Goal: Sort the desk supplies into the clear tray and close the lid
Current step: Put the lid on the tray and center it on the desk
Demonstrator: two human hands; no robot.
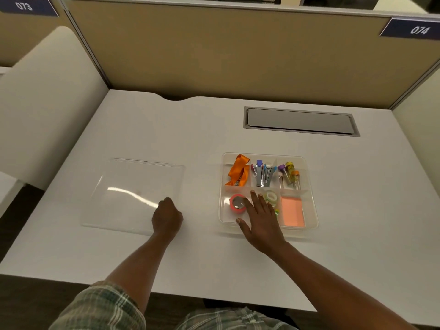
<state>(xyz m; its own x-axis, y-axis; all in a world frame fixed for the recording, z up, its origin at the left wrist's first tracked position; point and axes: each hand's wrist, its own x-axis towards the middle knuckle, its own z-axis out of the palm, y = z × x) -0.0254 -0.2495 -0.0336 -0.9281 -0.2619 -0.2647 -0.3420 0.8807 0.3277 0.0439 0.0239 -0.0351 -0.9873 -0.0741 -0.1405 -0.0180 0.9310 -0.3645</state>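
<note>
Here, left hand curled on flat clear plastic lid, grip unclear, right hand spread over clear divided tray.

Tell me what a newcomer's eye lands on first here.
The tray stands out, right of centre on the desk, its compartments bright with an orange ribbon at back left and a pink tape roll in front. The right hand lies spread over its front edge; the lid lies flat to the left, the left hand curled on its near corner.
</note>
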